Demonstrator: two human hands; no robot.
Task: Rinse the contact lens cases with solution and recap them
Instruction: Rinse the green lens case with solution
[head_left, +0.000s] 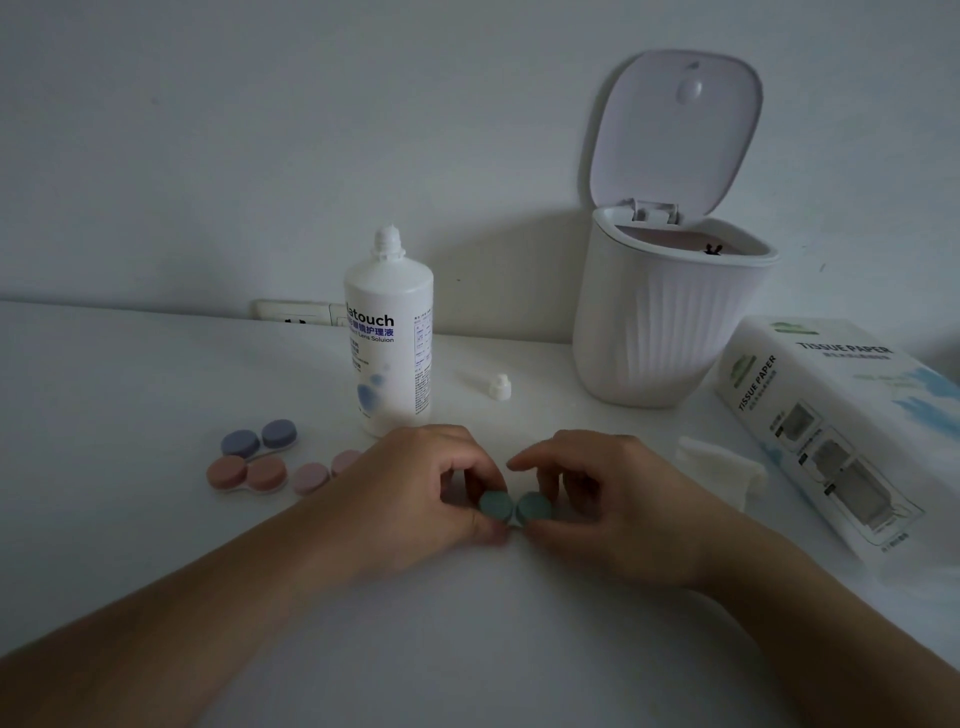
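Both hands grip one green lens case (514, 508) at table centre: left hand (415, 488) pinches its 9 o'clock cap, right hand (613, 499) its 3 o'clock cap; long axis runs 9-to-3. Three more cases (249, 457) lie toward 10 o'clock, one solution bottle (389, 338) at 12, uncapped.

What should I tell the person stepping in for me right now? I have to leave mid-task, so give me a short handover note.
Left hand: pinches the left cap of the green lens case.
Right hand: pinches its right cap; case is at the table's front centre.
Solution bottle stands uncapped behind the hands; its cap lies to its right.
Blue case, orange case and pink case lie capped at left.
Folded tissue, open bin and tissue box at right.
Done: cannot tell which cases were rinsed.
Left: check each, then recap the bottle.
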